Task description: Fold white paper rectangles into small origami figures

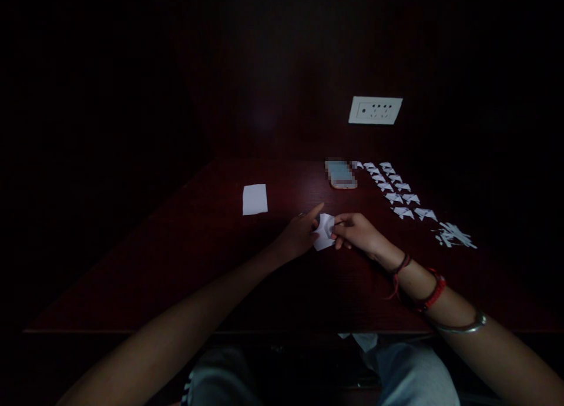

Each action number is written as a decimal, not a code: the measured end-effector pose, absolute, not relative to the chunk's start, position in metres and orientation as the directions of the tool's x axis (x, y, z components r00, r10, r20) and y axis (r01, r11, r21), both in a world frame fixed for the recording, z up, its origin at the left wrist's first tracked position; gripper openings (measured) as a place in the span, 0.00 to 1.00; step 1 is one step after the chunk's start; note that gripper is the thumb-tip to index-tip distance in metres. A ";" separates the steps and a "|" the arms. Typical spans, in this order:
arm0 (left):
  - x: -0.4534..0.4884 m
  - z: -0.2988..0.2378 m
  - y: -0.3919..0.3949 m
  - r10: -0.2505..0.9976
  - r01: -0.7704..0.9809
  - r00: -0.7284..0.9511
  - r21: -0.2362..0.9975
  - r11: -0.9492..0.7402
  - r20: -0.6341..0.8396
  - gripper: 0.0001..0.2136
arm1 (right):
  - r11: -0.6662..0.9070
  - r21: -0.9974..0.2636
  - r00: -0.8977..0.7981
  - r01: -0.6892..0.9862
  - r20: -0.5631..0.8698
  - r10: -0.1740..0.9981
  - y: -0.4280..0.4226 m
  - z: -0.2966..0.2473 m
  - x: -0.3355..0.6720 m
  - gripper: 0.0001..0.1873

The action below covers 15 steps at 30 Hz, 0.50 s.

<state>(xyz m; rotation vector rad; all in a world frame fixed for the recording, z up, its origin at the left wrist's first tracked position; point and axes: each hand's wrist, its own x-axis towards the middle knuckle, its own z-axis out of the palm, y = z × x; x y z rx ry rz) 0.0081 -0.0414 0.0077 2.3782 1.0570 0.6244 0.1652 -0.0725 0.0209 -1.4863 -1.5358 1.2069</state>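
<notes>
Dark red and dimly lit, the surface point(176, 247) spreads back to a shadowed wall point(282, 100). Taking the partly folded paper point(325, 231) between the two hands as the clock's centre, a flat white sheet point(254, 199) lies by itself at ten. Next comes the left hand point(300, 232) at nine, its grip clamped on the paper's left edge, the index finger stretched out free. Whether the paper touches the surface I cannot tell from here. A phone point(342, 175), its screen blurred, rests between twelve and one. At three the right hand point(356, 231) has its grip together, fingertips pinching the paper's right edge. Up on the wall at one is a white socket plate point(375, 110); two rows of folded paper pieces point(393, 198) run along around two, and loose white strips point(456, 235) lie heaped farther out at three. To my eye a fold is being shaped, and the next move seems to call for a steady left hold while the right fingertips line up the edge and press it down.
</notes>
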 end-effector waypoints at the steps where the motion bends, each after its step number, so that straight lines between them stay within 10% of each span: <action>1: 0.008 0.008 -0.042 0.763 0.562 0.607 0.558 -0.610 0.223 0.29 | -0.079 -0.935 -0.105 0.347 -0.122 0.987 -0.072 0.021 0.165 0.09; 4: 0.009 0.010 -0.044 0.749 0.575 0.613 0.509 -0.641 0.252 0.26 | -0.054 -0.926 -0.063 0.374 -0.083 0.995 -0.069 0.018 0.168 0.20; 15: 0.011 0.020 -0.055 0.762 0.611 0.595 0.471 -0.636 0.256 0.16 | -0.005 -0.903 -0.092 0.429 -0.049 0.995 -0.071 0.024 0.165 0.12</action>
